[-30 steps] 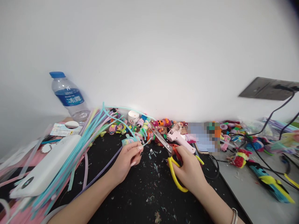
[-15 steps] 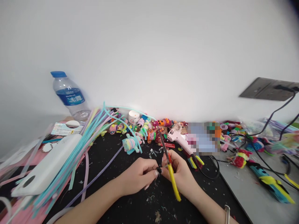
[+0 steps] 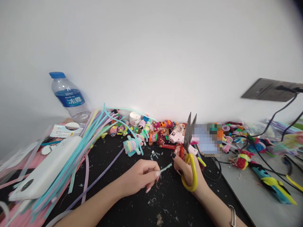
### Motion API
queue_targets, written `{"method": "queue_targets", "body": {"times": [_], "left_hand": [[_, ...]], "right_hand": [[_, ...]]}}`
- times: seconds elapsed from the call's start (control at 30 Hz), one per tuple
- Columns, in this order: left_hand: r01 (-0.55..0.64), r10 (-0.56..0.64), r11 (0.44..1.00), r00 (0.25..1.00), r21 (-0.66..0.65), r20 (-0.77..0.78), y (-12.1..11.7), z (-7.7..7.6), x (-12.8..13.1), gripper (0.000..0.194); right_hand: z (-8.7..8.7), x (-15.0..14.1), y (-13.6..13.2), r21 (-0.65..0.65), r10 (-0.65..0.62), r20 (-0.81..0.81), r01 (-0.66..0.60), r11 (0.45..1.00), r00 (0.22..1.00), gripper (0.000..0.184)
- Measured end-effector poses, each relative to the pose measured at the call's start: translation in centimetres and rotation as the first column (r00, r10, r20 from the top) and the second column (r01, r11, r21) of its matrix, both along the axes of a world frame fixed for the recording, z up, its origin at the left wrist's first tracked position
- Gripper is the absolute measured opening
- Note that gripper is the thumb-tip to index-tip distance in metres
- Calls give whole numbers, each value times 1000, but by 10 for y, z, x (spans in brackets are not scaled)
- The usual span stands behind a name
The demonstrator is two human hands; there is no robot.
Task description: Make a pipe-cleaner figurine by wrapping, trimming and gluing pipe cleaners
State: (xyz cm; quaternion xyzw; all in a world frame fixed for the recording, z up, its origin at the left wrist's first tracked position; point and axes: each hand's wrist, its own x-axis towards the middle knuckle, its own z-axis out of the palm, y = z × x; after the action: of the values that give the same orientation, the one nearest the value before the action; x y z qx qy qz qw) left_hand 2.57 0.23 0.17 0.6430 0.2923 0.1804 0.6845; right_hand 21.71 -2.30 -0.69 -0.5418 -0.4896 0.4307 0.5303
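Observation:
Between the thumb and fingers of my left hand is a short, thin, pale green piece of pipe cleaner, its free end pointing right. My right hand grips scissors with one red and one yellow handle. Their blades point up and stand slightly apart, clear of the pipe cleaner piece. Beyond my hands, a striped pastel pipe-cleaner figure lies on the black mat. Behind the scissors a pink glue gun is partly hidden.
At left, a bundle of long pipe cleaners lies beside a white power bank-like block and a water bottle. Small colourful figures and a paper cup line the wall. Black cables run from the wall socket at right.
My right hand has moved right, away from my left, and the scissors have swung with blades upward and apart. The pale green piece now shows in my left fingers.

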Motion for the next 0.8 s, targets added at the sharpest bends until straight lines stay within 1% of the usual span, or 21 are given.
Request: {"method": "queue_targets", "body": {"times": [0.1,0.2,0.27,0.37,0.47,0.53,0.6,0.73,0.8], "left_hand": [[-53,56,994,998,91,-24,-1,2,1,23],[-30,41,984,997,176,-61,-2,1,3,23],[0,15,981,997,192,-76,-2,0,3,23],[17,-6,988,997,156,-71,-1,-3,3,23],[-4,4,998,1000,66,4,1,-5,2,29],[-23,22,1000,999,16,48,3,-5,2,33],[-20,20,1000,999,-4,38,3,-5,2,32],[57,-55,998,997,32,-60,1,-1,3,24],[88,-84,995,993,43,-83,1,0,2,23]], "right_hand": [[1,1,0,24,0,49,-1,1000,999,29],[5,-3,-3,15,58,122,-60,998,991,28],[7,-6,-5,9,85,173,-88,996,981,25],[7,-7,-5,38,70,236,-82,996,969,25],[7,-5,-4,68,26,279,-47,997,960,25],[6,-4,-4,69,34,280,-55,996,959,24],[6,-4,-4,43,96,250,-110,993,963,22],[6,-8,-7,-11,268,197,-271,963,943,17],[7,-10,-8,-8,306,199,-310,951,931,14]]}}
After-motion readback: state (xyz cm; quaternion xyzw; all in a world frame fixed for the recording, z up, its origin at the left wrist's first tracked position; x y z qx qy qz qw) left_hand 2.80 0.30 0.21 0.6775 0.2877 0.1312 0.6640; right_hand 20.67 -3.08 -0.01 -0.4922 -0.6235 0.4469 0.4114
